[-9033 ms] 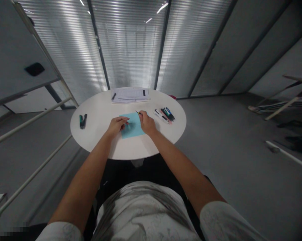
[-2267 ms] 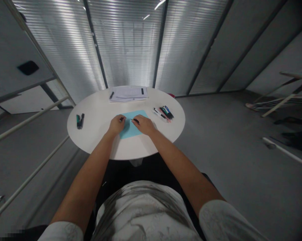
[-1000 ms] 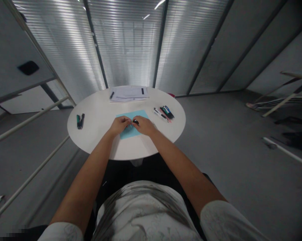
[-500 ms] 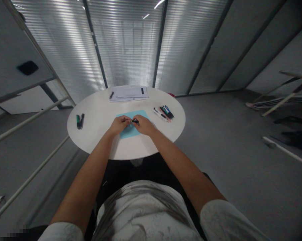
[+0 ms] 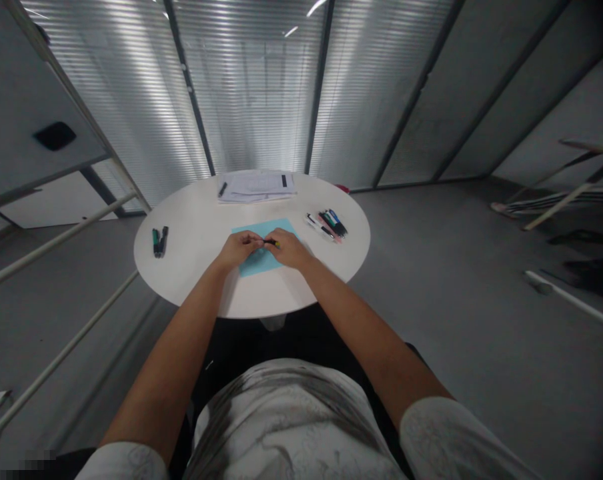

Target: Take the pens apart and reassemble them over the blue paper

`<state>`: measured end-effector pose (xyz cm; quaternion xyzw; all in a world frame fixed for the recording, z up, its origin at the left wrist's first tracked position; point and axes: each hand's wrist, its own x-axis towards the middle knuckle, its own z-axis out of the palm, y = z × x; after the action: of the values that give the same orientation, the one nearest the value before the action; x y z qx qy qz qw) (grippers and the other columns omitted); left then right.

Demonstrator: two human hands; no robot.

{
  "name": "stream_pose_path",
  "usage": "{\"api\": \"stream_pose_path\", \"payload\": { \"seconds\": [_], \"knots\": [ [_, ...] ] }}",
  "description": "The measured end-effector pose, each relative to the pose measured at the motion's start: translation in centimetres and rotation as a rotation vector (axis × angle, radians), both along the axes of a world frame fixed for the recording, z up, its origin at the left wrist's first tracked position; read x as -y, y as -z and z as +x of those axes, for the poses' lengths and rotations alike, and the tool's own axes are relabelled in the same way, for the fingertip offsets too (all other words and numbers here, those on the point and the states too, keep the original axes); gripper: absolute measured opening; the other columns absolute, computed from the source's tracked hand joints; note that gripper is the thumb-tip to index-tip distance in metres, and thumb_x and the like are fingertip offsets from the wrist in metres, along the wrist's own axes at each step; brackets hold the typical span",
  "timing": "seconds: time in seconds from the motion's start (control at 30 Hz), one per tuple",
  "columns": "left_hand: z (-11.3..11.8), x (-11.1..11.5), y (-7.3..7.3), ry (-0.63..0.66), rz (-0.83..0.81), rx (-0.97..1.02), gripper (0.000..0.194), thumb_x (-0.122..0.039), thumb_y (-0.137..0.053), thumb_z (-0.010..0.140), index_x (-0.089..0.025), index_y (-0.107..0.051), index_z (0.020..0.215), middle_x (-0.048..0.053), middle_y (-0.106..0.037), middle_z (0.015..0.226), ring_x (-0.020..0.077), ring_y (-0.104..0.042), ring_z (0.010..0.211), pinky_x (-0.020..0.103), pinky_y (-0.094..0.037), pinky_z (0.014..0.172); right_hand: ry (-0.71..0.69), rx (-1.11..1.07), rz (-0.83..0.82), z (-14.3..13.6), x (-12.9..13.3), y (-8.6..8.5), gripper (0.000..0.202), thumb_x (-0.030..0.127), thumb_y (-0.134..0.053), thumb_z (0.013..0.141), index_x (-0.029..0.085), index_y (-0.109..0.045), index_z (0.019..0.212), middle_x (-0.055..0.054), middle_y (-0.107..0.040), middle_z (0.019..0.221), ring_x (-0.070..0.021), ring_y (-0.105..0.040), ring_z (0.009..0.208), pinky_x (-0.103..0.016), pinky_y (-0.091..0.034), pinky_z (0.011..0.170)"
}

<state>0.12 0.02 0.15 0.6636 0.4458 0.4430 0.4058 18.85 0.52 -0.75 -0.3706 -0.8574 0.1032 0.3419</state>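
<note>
Over a light blue sheet [image 5: 261, 266] on the round white table, my two hands meet around a small dark object [image 5: 271, 243] with a yellow part at its right end. My left hand [image 5: 239, 249] is closed, its fingertips pinching at the object's left end. My right hand [image 5: 288, 249] is closed on the object from the right. What exactly the object is stays too small to tell, and my fingers hide part of it.
A stack of papers [image 5: 256, 185] lies at the back of the white table [image 5: 191, 280]. Several pens [image 5: 334, 224] are bunched at the right, and green and black markers [image 5: 160, 241] lie at the left. Metal rails [image 5: 71, 233] stand left of the table.
The small dark object has turned between my fingers, and its yellow part now shows at the right end. Both hands have stayed in nearly the same place.
</note>
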Motion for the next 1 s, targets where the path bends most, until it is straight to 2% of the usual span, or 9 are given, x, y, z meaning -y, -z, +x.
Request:
{"api": "stream_pose_path", "payload": {
  "seconds": [0.13, 0.2, 0.3, 0.47, 0.6, 0.7, 0.83, 1.0],
  "knots": [
    [0.0, -0.3, 0.3, -0.006, 0.013, -0.006, 0.025, -0.037, -0.071, 0.065, -0.016, -0.067, 0.077, 0.001, -0.063, 0.065, 0.0107, -0.051, 0.054, 0.025, -0.038, 0.053, 0.025, -0.050, 0.017, 0.1, 0.3, 0.0, 0.040, 0.002, -0.046, 0.075, 0.017, -0.054, 0.111, -0.008, -0.055, 0.107, -0.0165, -0.054, 0.098, -0.030, -0.043, 0.087],
    [0.0, -0.4, 0.5, -0.018, 0.022, -0.013, 0.024, -0.036, -0.071, 0.066, -0.016, -0.067, 0.078, 0.002, -0.063, 0.065, 0.0109, -0.051, 0.054, 0.024, -0.038, 0.053, 0.040, -0.047, 0.025, 0.1, 0.4, 0.0, 0.046, -0.001, -0.043, 0.071, 0.017, -0.052, 0.112, -0.009, -0.052, 0.111, -0.0167, -0.052, 0.101, -0.030, -0.043, 0.088],
    [-0.1, -0.5, 0.5, -0.049, 0.032, -0.035, 0.022, -0.035, -0.068, 0.068, -0.016, -0.067, 0.079, 0.002, -0.064, 0.065, 0.0112, -0.051, 0.054, 0.024, -0.037, 0.052, 0.059, 0.011, 0.015, 0.0, 0.6, -0.3, 0.040, -0.001, -0.043, 0.073, 0.018, -0.053, 0.106, -0.009, -0.053, 0.109, -0.0177, -0.052, 0.102, -0.032, -0.042, 0.089],
    [-0.3, -0.4, 0.4, -0.078, 0.006, -0.041, 0.023, -0.037, -0.067, 0.068, -0.016, -0.067, 0.076, 0.003, -0.065, 0.067, 0.0116, -0.052, 0.055, 0.024, -0.038, 0.053, 0.129, 0.112, 0.038, 0.0, 0.6, -0.8, 0.022, 0.011, -0.048, 0.085, 0.020, -0.058, 0.103, -0.007, -0.058, 0.104, -0.0197, -0.052, 0.102, -0.034, -0.039, 0.090],
    [-0.3, -0.5, 0.4, -0.104, -0.005, 0.003, 0.026, -0.040, -0.068, 0.068, -0.016, -0.067, 0.076, 0.003, -0.064, 0.064, 0.0105, -0.049, 0.052, 0.024, -0.036, 0.050, 0.276, 0.164, 0.052, -0.1, 0.8, -0.8, 0.019, 0.024, -0.055, 0.089, 0.021, -0.059, 0.107, -0.008, -0.061, 0.107, -0.0225, -0.054, 0.101, -0.038, -0.038, 0.089],
    [-0.3, -0.5, 0.4, -0.117, -0.009, 0.021, 0.023, -0.037, -0.068, 0.068, -0.015, -0.067, 0.075, 0.002, -0.061, 0.059, 0.0101, -0.047, 0.050, 0.024, -0.036, 0.049, 0.369, 0.153, 0.036, 0.0, 0.7, -0.7, 0.016, 0.024, -0.056, 0.088, 0.020, -0.059, 0.103, -0.008, -0.062, 0.105, -0.0226, -0.056, 0.097, -0.037, -0.038, 0.086],
    [-0.5, -0.3, 0.1, -0.126, -0.041, 0.088, 0.024, -0.037, -0.070, 0.067, -0.014, -0.067, 0.075, 0.003, -0.061, 0.060, 0.0098, -0.047, 0.049, 0.025, -0.038, 0.050, 0.254, 0.123, 0.001, 0.4, 0.1, -0.4, 0.012, 0.021, -0.050, 0.092, 0.019, -0.061, 0.098, -0.006, -0.063, 0.099, -0.0182, -0.056, 0.092, -0.031, -0.040, 0.082],
    [-0.8, -0.1, -0.1, -0.105, -0.064, 0.174, 0.030, -0.042, -0.073, 0.066, -0.014, -0.066, 0.075, 0.004, -0.063, 0.064, 0.0097, -0.049, 0.051, 0.026, -0.039, 0.051, 0.138, 0.086, -0.009, 0.7, -0.3, -0.2, 0.025, 0.030, -0.040, 0.098, 0.020, -0.063, 0.105, -0.005, -0.062, 0.100, -0.0160, -0.056, 0.096, -0.028, -0.039, 0.084]
  ]
}}
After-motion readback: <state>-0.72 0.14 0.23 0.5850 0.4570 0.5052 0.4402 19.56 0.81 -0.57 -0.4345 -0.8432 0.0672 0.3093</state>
